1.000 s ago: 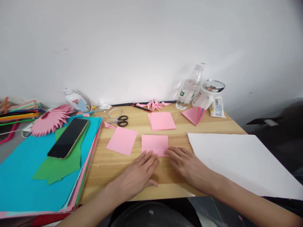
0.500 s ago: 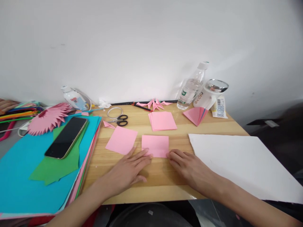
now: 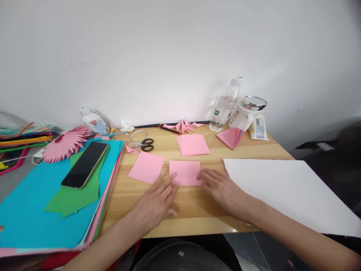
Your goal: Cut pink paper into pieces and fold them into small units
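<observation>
A pink sheet of paper (image 3: 184, 171) lies flat on the wooden table in front of me. My left hand (image 3: 159, 199) rests with its fingers stretched out and spread, the tips on the sheet's lower left corner. At the sheet's right edge is my right hand (image 3: 217, 186), its fingers curled and bunched around that edge; the thumb is mostly hidden. Another pink square (image 3: 146, 167) lies just beyond my left fingertips. Farther back is a small stack of pink squares (image 3: 194, 144).
Scissors (image 3: 146, 144), a tape ring and folded pink pieces (image 3: 184, 126) lie farther back. Blue sheets (image 3: 34, 210) with a phone (image 3: 86, 165) are at left. A white board (image 3: 282, 192) lies right; a water bottle (image 3: 224, 109) leans against the wall.
My right hand has slid up slightly from the sheet's lower right corner along its right edge. My left fingers stay at the lower left corner. The view has shifted a little.
</observation>
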Available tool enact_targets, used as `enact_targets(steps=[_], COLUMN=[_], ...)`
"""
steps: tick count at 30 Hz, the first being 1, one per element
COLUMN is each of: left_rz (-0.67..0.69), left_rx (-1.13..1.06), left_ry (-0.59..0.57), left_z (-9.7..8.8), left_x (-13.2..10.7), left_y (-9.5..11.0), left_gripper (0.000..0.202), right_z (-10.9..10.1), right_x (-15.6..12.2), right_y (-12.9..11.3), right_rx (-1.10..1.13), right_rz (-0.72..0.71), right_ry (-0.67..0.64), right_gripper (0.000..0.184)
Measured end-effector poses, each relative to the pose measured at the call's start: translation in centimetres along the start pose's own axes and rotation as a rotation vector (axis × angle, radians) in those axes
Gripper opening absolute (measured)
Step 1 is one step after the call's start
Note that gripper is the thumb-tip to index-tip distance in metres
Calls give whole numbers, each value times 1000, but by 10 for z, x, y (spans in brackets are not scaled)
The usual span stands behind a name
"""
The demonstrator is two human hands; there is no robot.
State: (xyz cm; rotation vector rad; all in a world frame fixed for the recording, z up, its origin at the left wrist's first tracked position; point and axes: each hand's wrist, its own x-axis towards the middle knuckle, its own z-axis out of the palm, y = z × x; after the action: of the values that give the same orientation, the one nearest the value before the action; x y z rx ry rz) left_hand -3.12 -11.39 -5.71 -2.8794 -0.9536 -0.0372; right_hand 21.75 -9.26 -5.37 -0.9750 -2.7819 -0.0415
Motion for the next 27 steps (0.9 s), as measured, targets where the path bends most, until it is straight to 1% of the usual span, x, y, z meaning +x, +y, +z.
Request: enact_targets(steps=[2, 3, 6, 8, 12, 14, 17, 21, 24, 27], left_rz=[3, 0, -12, -22, -15, -27, -54, -38, -16, -19], left_rx=[-23, -40, -86, -101, -93, -69, -33, -49, -33, -18], left_ry=[5, 7, 9, 4, -16, -19, -20, -5, 15, 36], left_z=[1, 1, -2, -4, -4, -3, 1, 7, 12, 14], left_x=[1, 1, 1, 1, 1, 2, 5, 12, 17, 21], left_y=[1, 0, -1, -4, -12, -16, -20, -23, -25, -24], left_gripper=[60, 59, 56, 54, 45, 42, 46, 51, 52, 44], right_z=[0, 1, 5, 8, 11, 10, 7, 5, 9, 14], right_x=[6, 9, 21, 27, 28, 22, 10, -3, -8, -7], right_y=[9, 14, 25, 29, 29, 26, 17, -3, -18, -31], right_rx=[51, 80, 205, 307, 470, 498, 523, 530, 481, 325], right_rz=[63, 105, 214, 261, 306, 328, 341, 327, 266, 197], right_ry=[80, 96, 60, 44, 81, 89, 44, -2, 38, 126], right_gripper=[19, 20, 23, 27, 35, 37, 39, 32, 24, 20])
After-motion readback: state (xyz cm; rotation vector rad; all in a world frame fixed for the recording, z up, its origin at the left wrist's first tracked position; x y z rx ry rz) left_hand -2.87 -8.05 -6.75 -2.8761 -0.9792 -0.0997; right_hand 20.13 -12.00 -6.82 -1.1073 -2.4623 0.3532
